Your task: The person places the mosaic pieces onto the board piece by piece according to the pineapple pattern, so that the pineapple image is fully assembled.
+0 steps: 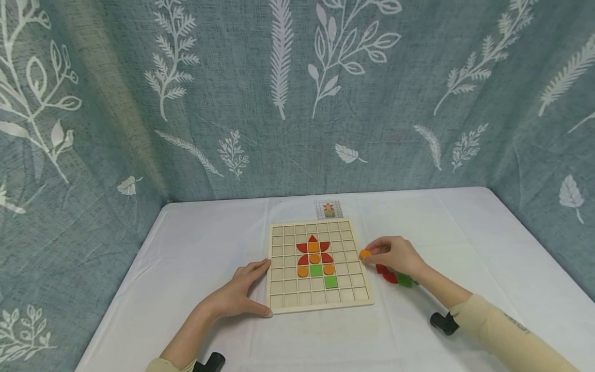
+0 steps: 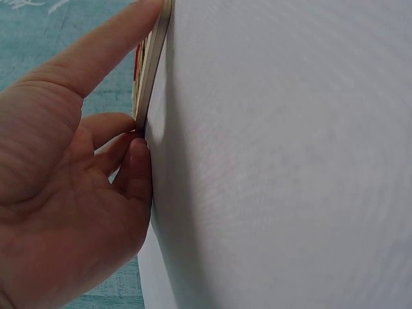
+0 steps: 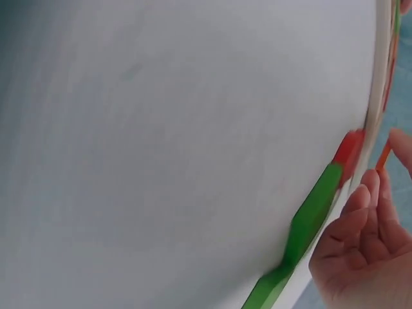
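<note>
My board (image 1: pixel 349 257), partly filled, between my two hands.
My left hand (image 1: pixel 236 293), fingers outstretched, touches its nearer edge; my right hand (image 1: pixel 398 255) has loose red and green pieces (image 1: pixel 389 278) beside it. Judging by the picture card (image 1: pixel 329 210) beyond both hands, red petals (image 1: pixel 326 246) look done, green squares (image 1: pixel 316 270) too few. That right hand pinches an orange disc (image 1: pixel 364 254), not yet placed.

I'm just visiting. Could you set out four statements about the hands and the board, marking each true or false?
1. The right hand pinches an orange piece. True.
2. The left hand rests on the middle of the board. False: it touches the board's left edge.
3. A small printed card lies beyond the board's far edge. True.
4. The board holds nothing green. False: two green squares lie on it.
</note>
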{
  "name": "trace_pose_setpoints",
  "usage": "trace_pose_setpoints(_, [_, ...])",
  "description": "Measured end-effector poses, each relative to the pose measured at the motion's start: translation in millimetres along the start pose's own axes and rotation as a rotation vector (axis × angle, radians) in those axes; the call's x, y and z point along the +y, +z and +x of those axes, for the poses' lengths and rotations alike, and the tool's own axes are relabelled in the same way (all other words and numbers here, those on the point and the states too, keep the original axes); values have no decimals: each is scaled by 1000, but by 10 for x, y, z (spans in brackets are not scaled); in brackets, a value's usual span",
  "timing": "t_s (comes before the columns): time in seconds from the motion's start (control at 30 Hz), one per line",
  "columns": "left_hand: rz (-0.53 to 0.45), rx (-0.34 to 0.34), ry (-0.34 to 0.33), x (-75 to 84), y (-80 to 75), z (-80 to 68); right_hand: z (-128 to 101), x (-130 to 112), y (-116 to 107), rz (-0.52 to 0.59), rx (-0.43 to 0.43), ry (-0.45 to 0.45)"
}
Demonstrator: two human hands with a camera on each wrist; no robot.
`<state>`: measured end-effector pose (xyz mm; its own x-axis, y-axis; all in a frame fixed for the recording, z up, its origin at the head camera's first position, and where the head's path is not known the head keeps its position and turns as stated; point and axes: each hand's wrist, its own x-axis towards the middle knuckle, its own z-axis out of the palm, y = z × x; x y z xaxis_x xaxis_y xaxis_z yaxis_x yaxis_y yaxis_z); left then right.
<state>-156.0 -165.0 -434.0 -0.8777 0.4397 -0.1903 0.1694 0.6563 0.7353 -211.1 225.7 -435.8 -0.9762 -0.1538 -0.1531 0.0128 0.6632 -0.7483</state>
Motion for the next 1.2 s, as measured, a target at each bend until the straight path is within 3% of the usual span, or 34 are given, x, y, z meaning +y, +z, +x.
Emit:
trace_pose_setpoints(0.3, [-13,4,-8,-3,22,-4,-70,-227,204,76,-81,-52])
trace_pose_setpoints(0.6, [-12,5,0,2,28,-22,-86,-440,502,-18,-190,-288])
trace_pose_setpoints(0.83, [-8,5,-7,-10,45,-10,-87,-547,666,-94,-219,-408])
trace_pose_setpoints(1.2, [-2,9,-13,-6,56,-21,-143,-598,738,-71,-240,-435])
